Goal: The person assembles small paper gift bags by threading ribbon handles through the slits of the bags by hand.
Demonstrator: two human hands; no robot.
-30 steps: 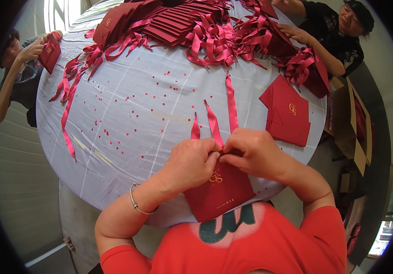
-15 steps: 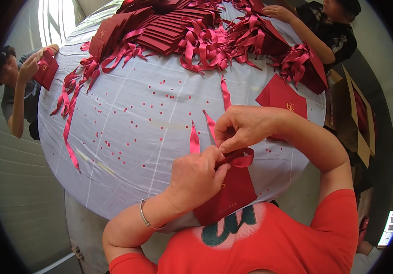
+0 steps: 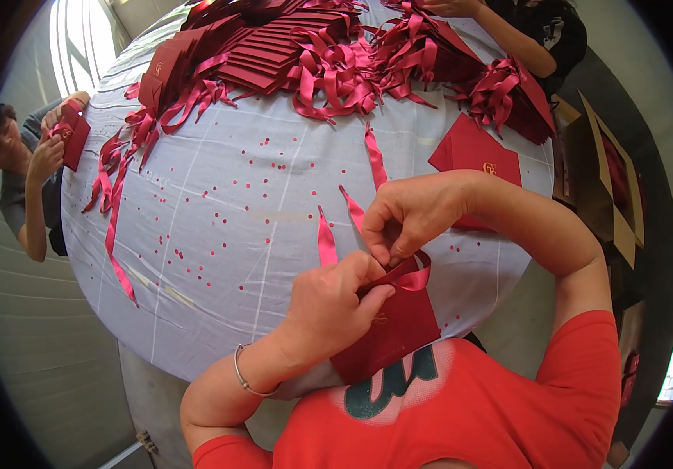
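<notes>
A dark red paper gift bag [image 3: 395, 332] lies at the table's near edge, in front of my red shirt. My left hand [image 3: 332, 301] is closed, pinching the bag's upper edge between thumb and fingers. Just beyond it, my right hand [image 3: 418, 215] pinches a pink-red ribbon [image 3: 413, 276] at the bag's top; part of the ribbon loops out to the right. The fingertips of both hands nearly meet there, and they hide where the ribbon meets the bag. Loose ribbon ends [image 3: 326, 238] stretch away on the cloth past my hands.
Piles of red bags [image 3: 262, 59] and tangled ribbons [image 3: 340, 78] cover the far side of the cloth-covered table [image 3: 219, 313]. More flat bags [image 3: 481, 160] lie beyond my right arm. Small red dots are scattered about. A cardboard box [image 3: 610, 184] stands right. Two people handle things across the table.
My view has shifted slightly, so the table things sit a little further left. My right fingertips have moved slightly at the ribbon. The person at left has lowered a hand on their bag.
</notes>
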